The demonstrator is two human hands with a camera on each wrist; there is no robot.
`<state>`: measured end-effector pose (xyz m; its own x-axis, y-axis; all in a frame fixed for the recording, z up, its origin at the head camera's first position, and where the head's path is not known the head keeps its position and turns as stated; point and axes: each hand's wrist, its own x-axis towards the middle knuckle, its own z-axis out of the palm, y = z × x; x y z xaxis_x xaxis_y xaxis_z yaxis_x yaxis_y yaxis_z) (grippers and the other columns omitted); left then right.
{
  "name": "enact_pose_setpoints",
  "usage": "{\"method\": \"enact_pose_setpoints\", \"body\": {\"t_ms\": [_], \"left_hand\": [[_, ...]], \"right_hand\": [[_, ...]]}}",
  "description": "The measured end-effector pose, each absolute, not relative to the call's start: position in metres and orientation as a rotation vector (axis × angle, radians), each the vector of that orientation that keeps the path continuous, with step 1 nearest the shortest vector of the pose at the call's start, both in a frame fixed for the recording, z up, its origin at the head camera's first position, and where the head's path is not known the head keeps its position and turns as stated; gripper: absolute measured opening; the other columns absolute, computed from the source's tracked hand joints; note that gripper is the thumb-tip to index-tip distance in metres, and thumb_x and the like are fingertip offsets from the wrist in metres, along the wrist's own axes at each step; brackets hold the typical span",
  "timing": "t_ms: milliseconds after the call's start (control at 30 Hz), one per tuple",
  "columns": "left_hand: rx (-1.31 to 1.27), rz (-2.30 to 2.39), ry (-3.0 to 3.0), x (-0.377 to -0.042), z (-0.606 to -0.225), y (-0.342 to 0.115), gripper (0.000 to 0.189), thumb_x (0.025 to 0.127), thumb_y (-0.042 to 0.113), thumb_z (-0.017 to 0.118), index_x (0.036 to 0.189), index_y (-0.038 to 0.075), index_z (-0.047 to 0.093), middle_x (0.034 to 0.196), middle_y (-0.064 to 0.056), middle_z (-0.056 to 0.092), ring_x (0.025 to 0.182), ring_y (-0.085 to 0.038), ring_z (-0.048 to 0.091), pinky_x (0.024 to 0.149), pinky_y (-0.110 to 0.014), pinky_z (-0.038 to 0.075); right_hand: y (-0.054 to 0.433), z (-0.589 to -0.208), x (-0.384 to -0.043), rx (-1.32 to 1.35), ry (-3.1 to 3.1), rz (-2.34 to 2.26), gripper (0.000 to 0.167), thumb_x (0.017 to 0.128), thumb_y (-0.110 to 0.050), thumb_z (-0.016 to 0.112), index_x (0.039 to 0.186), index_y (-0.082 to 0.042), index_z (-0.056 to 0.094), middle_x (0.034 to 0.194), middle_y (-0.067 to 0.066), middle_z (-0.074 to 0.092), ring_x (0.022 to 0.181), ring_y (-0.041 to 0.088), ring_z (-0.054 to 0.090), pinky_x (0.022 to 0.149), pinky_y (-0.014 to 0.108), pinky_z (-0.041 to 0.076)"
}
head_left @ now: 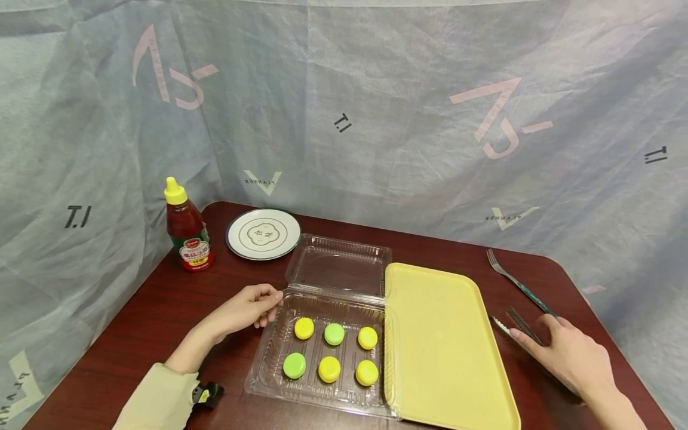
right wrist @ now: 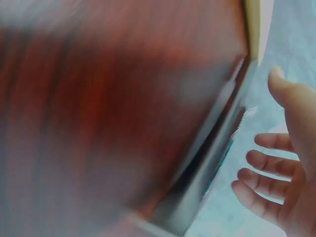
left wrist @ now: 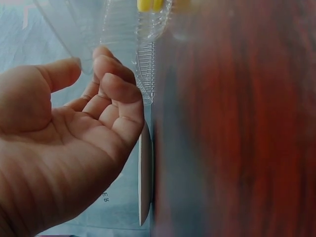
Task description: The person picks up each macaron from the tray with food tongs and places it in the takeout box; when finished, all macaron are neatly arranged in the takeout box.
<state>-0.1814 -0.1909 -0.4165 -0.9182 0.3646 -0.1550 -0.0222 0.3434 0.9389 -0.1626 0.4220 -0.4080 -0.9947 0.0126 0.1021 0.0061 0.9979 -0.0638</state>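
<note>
My left hand (head_left: pixel 252 306) is at the left edge of a clear plastic container (head_left: pixel 317 399), near its hinge. In the left wrist view the corner of the clear lid (left wrist: pixel 74 42) sits between thumb and index finger, seemingly pinched; the other fingers curl loosely. Several yellow and green macarons (head_left: pixel 329 369) sit in two rows in the container base. Over a pair of metal tongs (head_left: pixel 524 322) on the table hovers my right hand (head_left: pixel 575 355), fingers spread. The right wrist view shows a gap between this hand and the tongs (right wrist: pixel 202 163).
A yellow tray (head_left: pixel 446 346) lies right of the container, partly under its edge. Farther right is a fork (head_left: pixel 518 283). A round white plate (head_left: pixel 263 235) and a red sauce bottle (head_left: pixel 188 230) stand at the back left. Grey cloth (head_left: pixel 376 119) hangs behind the table.
</note>
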Motion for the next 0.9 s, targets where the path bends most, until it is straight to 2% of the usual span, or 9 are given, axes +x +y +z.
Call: {"method": "enact_pose_setpoints", "body": {"t_ms": [67,267,400,633,900], "left_hand": [[0.302,1.593,2.275,-0.182,-0.416,-0.192,0.030,0.106,0.029,0.049,0.103,0.000,0.057,0.073,-0.007,0.056,0.064,-0.017,0.051,0.058,-0.026,0.045],[0.285,1.592,2.280,-0.185,-0.415,-0.194,0.032,0.107,0.030,0.047,0.106,0.000,0.057,0.076,-0.008,0.056,0.064,-0.018,0.051,0.058,-0.027,0.044],[0.270,1.592,2.276,-0.191,-0.412,-0.194,0.032,0.108,0.030,0.045,0.107,-0.001,0.056,0.077,-0.008,0.055,0.064,-0.018,0.051,0.058,-0.027,0.044],[0.190,1.556,2.339,-0.210,-0.405,-0.195,0.035,0.109,0.031,0.042,0.108,-0.002,0.055,0.078,-0.008,0.056,0.064,-0.017,0.052,0.058,-0.028,0.044],[0.116,1.544,2.416,-0.235,-0.398,-0.186,0.035,0.109,0.029,0.042,0.110,-0.003,0.055,0.080,-0.008,0.055,0.062,-0.015,0.051,0.059,-0.028,0.045]], "right_hand": [[0.411,-0.405,-0.163,0.003,-2.988,0.118,0.072,0.084,-0.073,0.060,0.109,-0.005,0.063,0.096,0.012,0.066,0.063,0.023,0.059,0.045,0.039,0.038],[0.370,-0.398,-0.168,0.085,-2.839,0.201,0.050,0.087,-0.063,0.066,0.096,-0.014,0.065,0.074,-0.003,0.052,0.057,0.013,0.046,0.046,0.033,0.034],[0.340,-0.397,-0.172,0.145,-2.780,0.267,0.043,0.088,-0.059,0.067,0.088,-0.016,0.062,0.072,-0.005,0.048,0.054,0.011,0.042,0.045,0.032,0.031],[0.293,-0.386,-0.190,0.209,-2.873,0.399,0.052,0.091,-0.062,0.061,0.100,-0.011,0.066,0.081,-0.001,0.057,0.059,0.014,0.047,0.047,0.032,0.035],[0.245,-0.390,-0.224,0.246,-2.921,0.778,0.050,0.097,-0.055,0.057,0.111,-0.008,0.068,0.087,0.005,0.065,0.065,0.017,0.055,0.057,0.034,0.043]]}}
